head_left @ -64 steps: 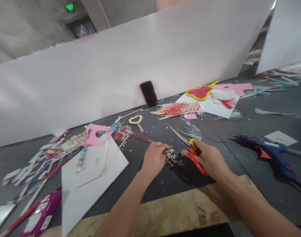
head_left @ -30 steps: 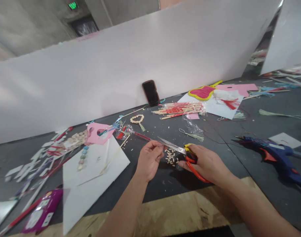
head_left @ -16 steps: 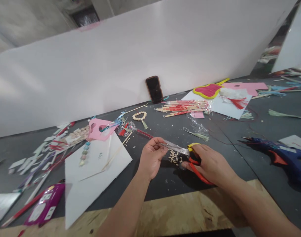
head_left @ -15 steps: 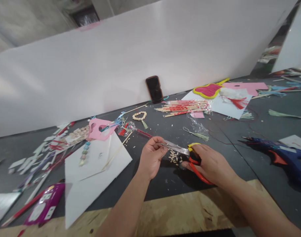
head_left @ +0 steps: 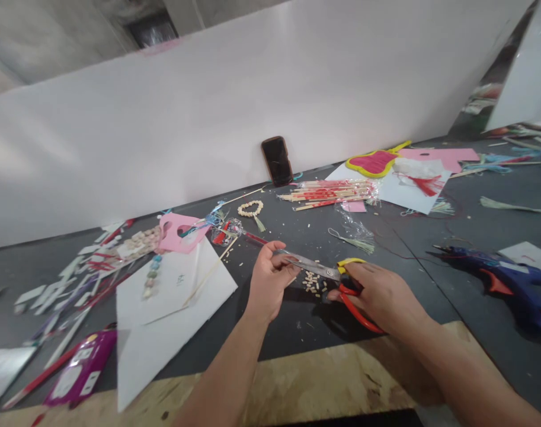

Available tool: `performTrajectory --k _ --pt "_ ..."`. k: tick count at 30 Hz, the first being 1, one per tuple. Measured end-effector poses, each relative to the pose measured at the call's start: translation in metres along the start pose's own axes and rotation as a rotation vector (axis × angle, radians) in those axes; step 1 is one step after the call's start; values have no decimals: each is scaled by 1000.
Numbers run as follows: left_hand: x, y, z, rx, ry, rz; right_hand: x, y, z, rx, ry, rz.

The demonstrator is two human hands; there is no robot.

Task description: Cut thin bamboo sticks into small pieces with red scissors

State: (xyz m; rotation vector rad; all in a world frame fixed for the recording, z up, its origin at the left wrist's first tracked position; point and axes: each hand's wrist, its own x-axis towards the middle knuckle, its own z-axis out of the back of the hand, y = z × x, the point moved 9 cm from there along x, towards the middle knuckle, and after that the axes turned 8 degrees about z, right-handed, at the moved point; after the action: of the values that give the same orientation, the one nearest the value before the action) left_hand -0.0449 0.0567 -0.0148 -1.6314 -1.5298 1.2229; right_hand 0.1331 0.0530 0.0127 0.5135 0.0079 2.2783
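My right hand point(head_left: 379, 290) grips a pair of scissors point(head_left: 323, 270) with red and yellow handles, its fingers through the loops. The metal blades reach left to the fingertips of my left hand point(head_left: 272, 276). Thumb and fingers of that hand are pinched together by the blade tips; whatever they hold is too small or hidden to name. Under the blades lies a little heap of short pale cut pieces point(head_left: 313, 284) on the dark tabletop point(head_left: 292, 338). Just beyond my left hand is a thin red stick point(head_left: 253, 238).
A phone point(head_left: 277, 160) leans on the white partition point(head_left: 185, 130). Behind the scissors lie wrapped red-and-cream sticks point(head_left: 327, 194) and a beaded bracelet point(head_left: 251, 207). White sheets point(head_left: 146, 350) and a purple packet point(head_left: 81, 367) are at left, a blue glue gun point(head_left: 505, 281) at right.
The index finger of my left hand has lifted and straightened a little, away from the blade tips. The scissors have barely moved in my right hand.
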Motion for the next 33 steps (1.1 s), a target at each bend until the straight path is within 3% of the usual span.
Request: performTrajectory --k 8,12,14,19,21,24,27,33 --pt "-2 0 -1 -39 7 24 -1 5 7 -127 -28 6" --pt "-1 -3 -2 0 19 14 1 -5 8 -60 -49 -79" --pt "-1 -3 -2 120 20 0 1 -15 8 13 -55 -160" --pt "-3 0 -11 805 5 -130 -1 -30 8 169 -53 -302" --pt "-5 2 -18 980 46 -201 -1 -31 11 186 -65 -315" --pt "-7 2 -24 1089 100 -295 -2 -33 12 189 -70 -325" --pt "-6 -5 -23 1166 62 -348 -2 -34 10 188 -57 -332" --pt "2 0 -36 1447 93 -341 -2 -32 9 185 -44 -317"
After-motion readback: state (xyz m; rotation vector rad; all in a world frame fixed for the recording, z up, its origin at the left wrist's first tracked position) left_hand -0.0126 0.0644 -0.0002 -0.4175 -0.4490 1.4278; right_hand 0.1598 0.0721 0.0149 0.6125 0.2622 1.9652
